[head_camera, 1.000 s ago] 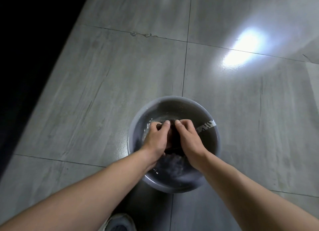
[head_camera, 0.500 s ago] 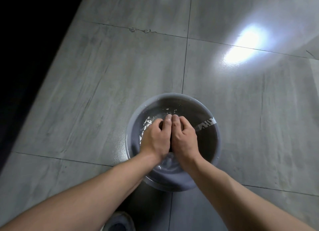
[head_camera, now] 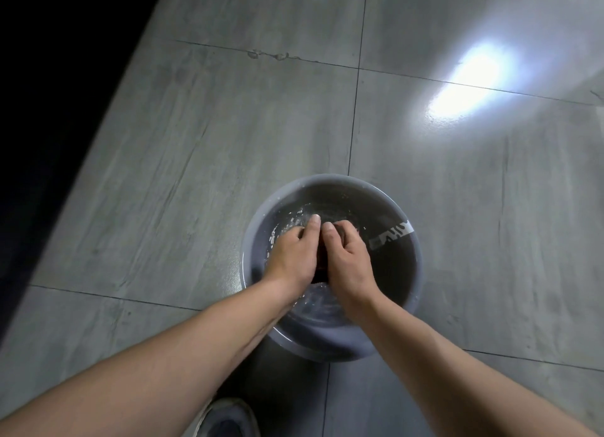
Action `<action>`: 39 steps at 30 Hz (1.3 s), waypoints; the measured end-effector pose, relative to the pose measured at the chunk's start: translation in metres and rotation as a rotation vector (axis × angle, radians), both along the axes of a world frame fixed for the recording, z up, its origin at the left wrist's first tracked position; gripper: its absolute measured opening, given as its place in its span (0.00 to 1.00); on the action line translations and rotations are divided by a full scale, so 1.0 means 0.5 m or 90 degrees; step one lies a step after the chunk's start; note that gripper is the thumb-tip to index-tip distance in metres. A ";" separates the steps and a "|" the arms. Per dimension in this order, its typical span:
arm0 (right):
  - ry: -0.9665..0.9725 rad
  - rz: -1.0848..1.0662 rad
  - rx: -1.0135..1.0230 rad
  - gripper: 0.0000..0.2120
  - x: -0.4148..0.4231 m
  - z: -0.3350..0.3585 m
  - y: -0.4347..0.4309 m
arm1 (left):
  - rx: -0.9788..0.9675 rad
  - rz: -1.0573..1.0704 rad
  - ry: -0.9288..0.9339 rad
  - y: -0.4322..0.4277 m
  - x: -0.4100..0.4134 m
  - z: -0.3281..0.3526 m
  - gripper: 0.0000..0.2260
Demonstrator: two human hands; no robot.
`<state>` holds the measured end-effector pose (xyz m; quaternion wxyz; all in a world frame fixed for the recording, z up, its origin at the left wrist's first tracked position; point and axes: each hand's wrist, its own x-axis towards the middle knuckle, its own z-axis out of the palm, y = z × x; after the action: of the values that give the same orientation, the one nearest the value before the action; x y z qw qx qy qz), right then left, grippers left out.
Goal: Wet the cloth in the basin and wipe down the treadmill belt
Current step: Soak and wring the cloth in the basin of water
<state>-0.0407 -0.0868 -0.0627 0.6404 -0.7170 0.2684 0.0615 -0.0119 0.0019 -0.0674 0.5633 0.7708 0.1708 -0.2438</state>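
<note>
A round grey basin (head_camera: 414, 266) with water in it stands on the tiled floor. A dark cloth (head_camera: 322, 263) shows as a narrow strip between my two hands, mostly hidden by them. My left hand (head_camera: 294, 257) grips the cloth from the left, fingers curled over it. From the right, my right hand (head_camera: 348, 260) holds the same cloth, thumb close to the left thumb. Both hands are inside the basin, at the water. The treadmill belt is not recognisable in view.
Grey floor tiles (head_camera: 228, 158) surround the basin, with a bright light reflection (head_camera: 470, 80) at the upper right. A black area (head_camera: 49, 109) fills the left edge. A shoe (head_camera: 225, 420) shows at the bottom, near the basin.
A second ago the hands were apart with the cloth showing between them; then they pressed together. Now they stay close, squeezing the cloth, and water ripples at the left.
</note>
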 end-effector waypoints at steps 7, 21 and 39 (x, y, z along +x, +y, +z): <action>-0.075 -0.032 -0.021 0.12 0.004 0.007 -0.027 | -0.146 0.048 0.017 0.015 0.005 0.017 0.18; -0.056 -0.084 -0.077 0.15 0.007 0.029 0.008 | 0.043 -0.060 -0.162 -0.007 -0.004 0.020 0.26; -0.084 0.053 -0.106 0.07 0.013 0.002 -0.036 | -0.176 0.096 0.008 0.014 0.006 0.007 0.31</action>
<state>-0.0342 -0.1049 -0.0615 0.5918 -0.7807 0.1999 0.0182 -0.0090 0.0087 -0.0641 0.6795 0.6696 0.1963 -0.2266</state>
